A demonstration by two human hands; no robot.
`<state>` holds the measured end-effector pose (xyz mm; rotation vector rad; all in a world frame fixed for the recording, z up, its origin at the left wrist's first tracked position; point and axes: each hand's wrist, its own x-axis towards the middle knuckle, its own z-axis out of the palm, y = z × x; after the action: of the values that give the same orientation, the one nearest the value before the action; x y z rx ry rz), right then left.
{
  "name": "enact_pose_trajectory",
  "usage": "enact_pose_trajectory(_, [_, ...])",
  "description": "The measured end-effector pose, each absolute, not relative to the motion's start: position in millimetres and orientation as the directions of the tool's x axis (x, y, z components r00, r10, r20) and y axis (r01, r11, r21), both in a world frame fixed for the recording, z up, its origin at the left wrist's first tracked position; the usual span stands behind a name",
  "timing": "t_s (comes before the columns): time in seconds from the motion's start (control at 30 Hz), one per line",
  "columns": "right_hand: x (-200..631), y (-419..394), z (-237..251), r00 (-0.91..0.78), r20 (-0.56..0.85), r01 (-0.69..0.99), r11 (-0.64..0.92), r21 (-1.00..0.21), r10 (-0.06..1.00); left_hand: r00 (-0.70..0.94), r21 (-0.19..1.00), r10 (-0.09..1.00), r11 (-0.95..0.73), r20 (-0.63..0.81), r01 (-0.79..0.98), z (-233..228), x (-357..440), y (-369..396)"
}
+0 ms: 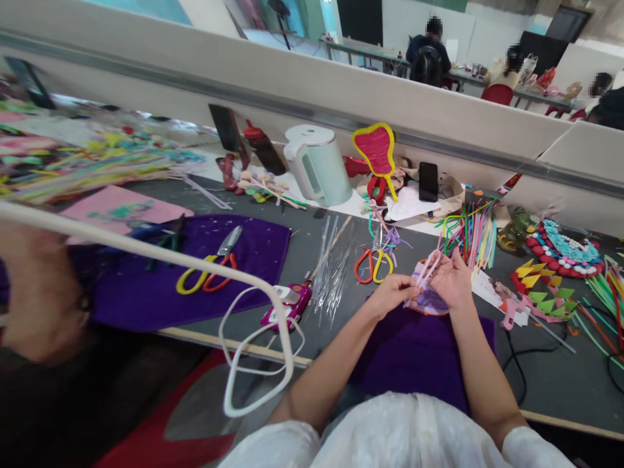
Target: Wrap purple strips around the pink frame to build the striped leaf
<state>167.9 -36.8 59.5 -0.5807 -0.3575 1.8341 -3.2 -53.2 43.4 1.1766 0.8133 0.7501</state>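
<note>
My left hand (392,292) and my right hand (453,279) meet over a purple cloth (414,354) on the grey table. Between them they hold a small lilac craft piece (429,300) with pale pink strips (425,272) sticking up from it. The left fingers pinch the strips at the piece's left edge. The right hand cups the piece from the right, and its underside is hidden. Scissors with red and yellow handles (371,265) lie just beyond my left hand.
A pink glue gun (288,305) and clear glue sticks (331,270) lie to the left. Coloured straws (468,231), paper shapes (543,289), a kettle (319,164) and a phone (428,181) crowd the far side. A person's shoulder (39,292) is close on the left. White cable (253,338) loops across.
</note>
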Motion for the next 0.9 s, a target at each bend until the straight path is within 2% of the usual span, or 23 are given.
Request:
enact_pose_trajectory(0.1, [158,-32,54,-0.255,-0.2,-0.765,-0.324,-0.557,0.946,0.449,0.982,0.88,0.187,-0.153,-0.034,41,-13,-59])
enact_pose_trajectory(0.17, [148,-25,46,-0.182,-0.188,-0.665,-0.262,-0.7,0.965,0.388,0.973,0.903,0.222,-0.184,-0.057,39,-24,-64])
enact_pose_trajectory(0.23, [134,-18,34,-0.066,-0.159,-0.409,-0.172,-0.896,0.985,0.272,0.961,0.941,0.244,-0.201,-0.133,37,-38,-69])
enact_pose_trajectory(0.3, [115,-13,23,-0.023,-0.053,0.0,-0.053,-0.999,0.998,0.103,0.948,0.973,0.224,-0.206,-0.224,33,-52,-73])
enact_pose_trajectory(0.37, [92,-11,13,-0.125,0.073,0.395,0.117,-0.911,0.989,-0.051,0.944,0.978,0.182,-0.203,-0.275,28,-64,-75])
enact_pose_trajectory(0.43, [66,-11,7,-0.224,0.058,0.669,0.197,-0.717,0.973,-0.159,0.941,0.967,0.143,-0.199,-0.307,22,-72,-75])
enact_pose_trajectory(0.53, [32,-8,2,-0.271,-0.022,0.866,0.234,-0.442,0.962,-0.226,0.943,0.956,0.107,-0.184,-0.314,13,-79,-76])
enact_pose_trajectory(0.6, [17,-3,1,-0.237,-0.061,0.921,0.204,-0.333,0.97,-0.233,0.943,0.954,0.111,-0.19,-0.312,7,-81,-78])
enact_pose_trajectory(0.67, [10,2,1,-0.196,-0.087,0.942,0.163,-0.295,0.977,-0.227,0.941,0.953,0.125,-0.202,-0.313,1,-82,-81])
enact_pose_trajectory(0.73, [10,7,2,-0.152,-0.119,0.945,0.109,-0.309,0.981,-0.225,0.94,0.952,0.131,-0.209,-0.316,-4,-84,-83])
enact_pose_trajectory(0.9, [29,16,4,-0.073,-0.132,0.881,0.002,-0.473,0.989,-0.246,0.935,0.942,0.143,-0.229,-0.324,-12,-89,-81])
